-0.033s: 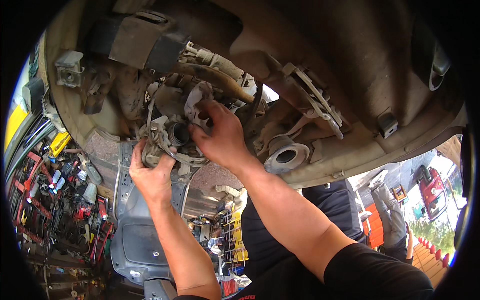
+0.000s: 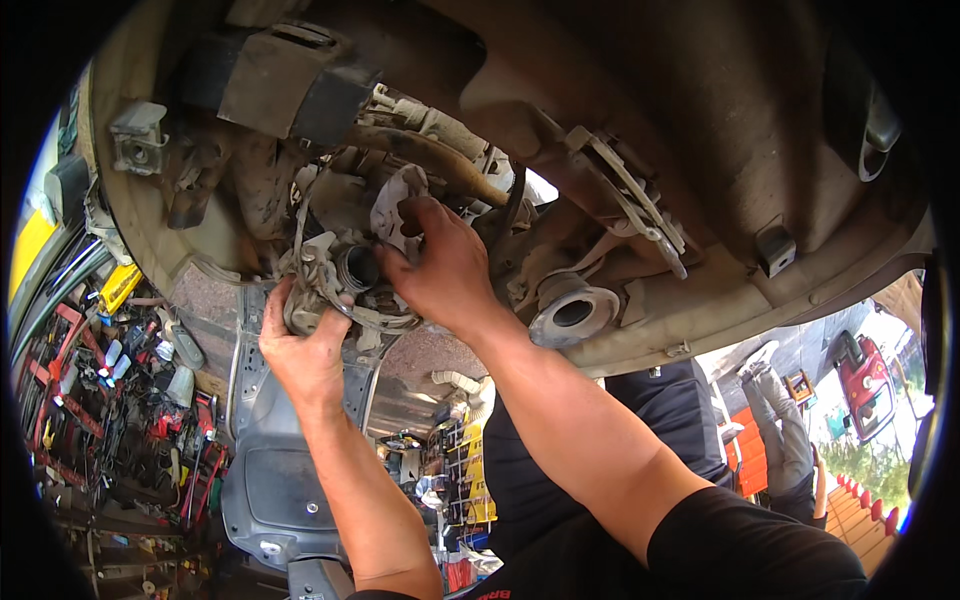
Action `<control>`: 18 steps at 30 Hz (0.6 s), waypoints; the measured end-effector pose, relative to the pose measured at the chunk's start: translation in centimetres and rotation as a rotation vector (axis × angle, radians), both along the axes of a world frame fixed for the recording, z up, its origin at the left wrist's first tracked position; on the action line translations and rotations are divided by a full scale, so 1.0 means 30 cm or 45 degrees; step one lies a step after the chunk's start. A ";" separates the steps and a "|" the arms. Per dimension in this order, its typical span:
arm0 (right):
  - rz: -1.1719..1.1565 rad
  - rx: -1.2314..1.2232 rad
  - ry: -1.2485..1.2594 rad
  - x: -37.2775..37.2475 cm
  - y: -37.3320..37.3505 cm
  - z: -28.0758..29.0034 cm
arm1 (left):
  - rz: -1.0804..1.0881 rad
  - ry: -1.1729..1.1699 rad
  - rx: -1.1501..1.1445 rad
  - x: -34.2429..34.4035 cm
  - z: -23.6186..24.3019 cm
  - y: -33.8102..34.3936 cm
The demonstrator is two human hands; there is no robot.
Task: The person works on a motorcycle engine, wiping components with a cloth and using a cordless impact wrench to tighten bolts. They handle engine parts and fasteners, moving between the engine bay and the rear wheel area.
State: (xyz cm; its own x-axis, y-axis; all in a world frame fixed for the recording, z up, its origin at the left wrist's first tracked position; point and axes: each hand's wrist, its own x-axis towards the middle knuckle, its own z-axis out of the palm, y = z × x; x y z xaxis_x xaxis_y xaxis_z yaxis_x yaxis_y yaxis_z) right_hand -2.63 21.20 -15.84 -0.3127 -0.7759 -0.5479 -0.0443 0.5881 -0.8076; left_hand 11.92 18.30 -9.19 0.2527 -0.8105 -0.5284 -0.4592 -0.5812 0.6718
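Background: cluttered red and black tools [image 2: 115, 400] at 8 o'clock. Left hand [image 2: 308, 350], fingers curled round grey, round-mouthed metal housing [image 2: 314, 275] at 9 o'clock. Right hand [image 2: 445, 268], fingers bent, holds crumpled white cloth-like piece [image 2: 389, 203], housing's 1 o'clock.

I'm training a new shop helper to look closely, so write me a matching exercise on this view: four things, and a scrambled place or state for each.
Things
1. Left hand
2. Right hand
3. Flared grey fitting
4. Red machine

Places or states
A. In the background, near the picture's right edge
B. Gripping a dirty metal part beside its round opening
C. At a pale crumpled piece of material
D. Right of both hands, with a dark round hole in its middle

Right pairs: 1-B, 2-C, 3-D, 4-A
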 end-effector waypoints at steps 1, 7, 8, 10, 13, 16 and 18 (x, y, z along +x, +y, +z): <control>0.056 0.090 -0.024 0.003 -0.010 -0.010 | 0.029 0.029 0.006 0.001 -0.003 0.002; 0.085 0.384 0.296 0.046 -0.039 -0.081 | 0.054 0.049 0.010 0.009 -0.007 0.013; 0.122 0.448 0.342 0.049 -0.037 -0.093 | 0.039 0.042 0.007 0.010 -0.007 0.014; 0.168 0.421 0.225 0.049 -0.031 -0.110 | 0.038 0.031 0.024 0.011 -0.007 0.016; -0.004 0.249 0.113 0.031 -0.017 -0.114 | 0.078 0.037 0.011 0.012 -0.001 0.022; -0.202 0.137 -0.187 -0.004 0.003 -0.093 | 0.124 0.079 0.000 0.013 -0.001 0.022; -0.247 0.098 -0.412 -0.025 0.011 -0.072 | 0.117 0.057 -0.013 0.015 -0.004 0.020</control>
State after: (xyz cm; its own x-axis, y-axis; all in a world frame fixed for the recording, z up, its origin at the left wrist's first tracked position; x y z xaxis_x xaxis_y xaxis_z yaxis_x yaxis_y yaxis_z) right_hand -3.37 21.54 -18.00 -0.2506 -0.6722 -0.6966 0.3238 0.6200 -0.7147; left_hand 12.38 18.92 -9.32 0.3028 -0.7903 -0.5327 -0.3735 -0.6126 0.6965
